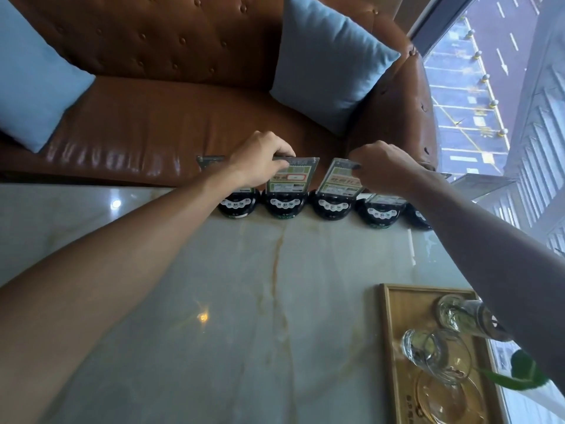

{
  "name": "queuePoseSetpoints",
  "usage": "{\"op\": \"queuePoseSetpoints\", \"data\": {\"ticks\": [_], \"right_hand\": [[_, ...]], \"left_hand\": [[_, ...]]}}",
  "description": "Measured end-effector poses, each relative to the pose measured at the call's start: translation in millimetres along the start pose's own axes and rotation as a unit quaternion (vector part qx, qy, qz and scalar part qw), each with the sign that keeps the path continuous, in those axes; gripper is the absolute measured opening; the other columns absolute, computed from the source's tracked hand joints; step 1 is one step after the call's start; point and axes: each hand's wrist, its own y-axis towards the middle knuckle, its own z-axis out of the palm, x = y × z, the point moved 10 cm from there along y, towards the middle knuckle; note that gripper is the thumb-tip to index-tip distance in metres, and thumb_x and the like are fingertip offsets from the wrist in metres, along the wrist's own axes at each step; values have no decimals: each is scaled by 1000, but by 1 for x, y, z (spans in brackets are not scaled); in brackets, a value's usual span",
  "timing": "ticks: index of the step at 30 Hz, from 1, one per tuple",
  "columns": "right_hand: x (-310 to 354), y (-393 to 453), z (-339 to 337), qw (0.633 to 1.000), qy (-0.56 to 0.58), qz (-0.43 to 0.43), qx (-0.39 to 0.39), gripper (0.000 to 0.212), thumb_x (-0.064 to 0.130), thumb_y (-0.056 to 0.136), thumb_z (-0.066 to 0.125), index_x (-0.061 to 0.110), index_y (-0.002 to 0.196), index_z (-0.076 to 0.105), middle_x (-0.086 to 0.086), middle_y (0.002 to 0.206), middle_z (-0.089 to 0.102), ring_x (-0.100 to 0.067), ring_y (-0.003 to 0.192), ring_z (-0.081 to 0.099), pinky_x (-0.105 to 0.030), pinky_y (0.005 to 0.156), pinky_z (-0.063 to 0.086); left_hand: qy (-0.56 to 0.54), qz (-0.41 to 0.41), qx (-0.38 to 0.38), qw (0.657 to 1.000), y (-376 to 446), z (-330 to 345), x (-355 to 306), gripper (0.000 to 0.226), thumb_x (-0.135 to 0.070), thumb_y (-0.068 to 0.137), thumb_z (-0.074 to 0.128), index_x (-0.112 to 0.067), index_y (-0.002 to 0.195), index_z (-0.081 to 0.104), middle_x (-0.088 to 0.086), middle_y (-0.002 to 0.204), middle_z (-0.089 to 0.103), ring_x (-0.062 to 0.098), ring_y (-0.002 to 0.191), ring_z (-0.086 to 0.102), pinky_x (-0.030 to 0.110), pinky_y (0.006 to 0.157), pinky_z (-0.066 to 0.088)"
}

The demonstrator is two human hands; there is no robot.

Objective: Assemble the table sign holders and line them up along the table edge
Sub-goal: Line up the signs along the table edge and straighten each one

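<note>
Several table sign holders stand in a row along the far edge of the marble table, each a black round base with a clear plate holding a green card. My left hand grips the top edge of the second sign holder from the left, which stands upright. My right hand pinches the top of the third sign holder, whose plate tilts to the right in its base. The leftmost holder is mostly hidden behind my left wrist. Two more holders stand to the right, partly behind my right arm.
A brown leather sofa with blue cushions lies just beyond the table edge. A wooden tray with glass cups sits at the near right, next to a green leaf. A window is on the right.
</note>
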Motion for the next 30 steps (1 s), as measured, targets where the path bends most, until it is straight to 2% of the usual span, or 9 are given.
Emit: {"op": "queuePoseSetpoints", "data": {"ticks": [8,9,11,13,15,19,23,26,30], "right_hand": [[4,-3,-6,999,32,1,28,10,6,86,57,12,78,58,-5,73,55,-32,75,66,-37,72,56],[4,-3,-4,999,39,1,38,4,8,86,59,10,86,63,-8,79,60,-34,79,68,-39,74,57],[-3,-4,-1,997,62,1,55,26,15,86,68,11,112,67,-12,103,68,-34,95,69,-40,83,56],[-19,-8,-10,995,89,6,36,43,15,84,73,10,125,63,-11,119,68,-30,109,64,-36,94,51],[-45,-16,-18,997,74,18,19,39,10,82,71,9,121,66,-13,117,69,-32,110,63,-38,95,49],[-89,-41,0,996,-4,67,63,44,6,84,66,12,128,64,-14,124,65,-34,112,60,-39,92,49],[-103,-47,1,998,1,70,8,29,10,92,57,16,117,70,-14,110,69,-29,81,57,-33,68,47],[-106,-45,-2,998,2,60,-16,30,10,88,54,20,112,71,-12,107,69,-34,85,62,-39,75,52],[-107,-43,-2,998,-3,60,-25,23,9,85,55,18,100,70,-12,95,68,-37,85,63,-46,84,48]], "left_hand": [[-1,-13,9,1000,-4,-1,-2,25,-20,89,69,-21,113,75,0,107,76,16,97,66,24,79,44],[-1,-18,7,1000,-4,-1,-3,29,-24,88,70,-22,117,73,1,109,74,17,100,66,25,81,45],[-8,-21,3,1000,-2,-2,-7,39,-32,87,72,-20,124,69,1,114,71,18,104,65,26,85,46],[-17,-6,-1,1000,3,-2,-21,44,-34,87,73,-18,127,67,2,116,70,18,104,64,24,85,45],[-20,16,-7,1000,11,1,-41,44,-32,87,73,-16,127,67,4,118,70,18,106,65,21,84,44],[-15,50,6,999,30,22,-84,45,-27,87,72,-13,129,65,6,123,70,20,111,64,19,85,40],[8,56,27,998,44,46,-104,42,-23,89,70,-14,130,65,7,126,69,25,115,63,30,97,47],[29,51,29,998,51,57,-106,33,-19,90,67,-17,122,70,7,119,72,27,111,65,41,97,50],[31,50,22,998,52,62,-105,25,-14,90,65,-20,111,76,6,112,75,28,106,67,41,94,51]]}}
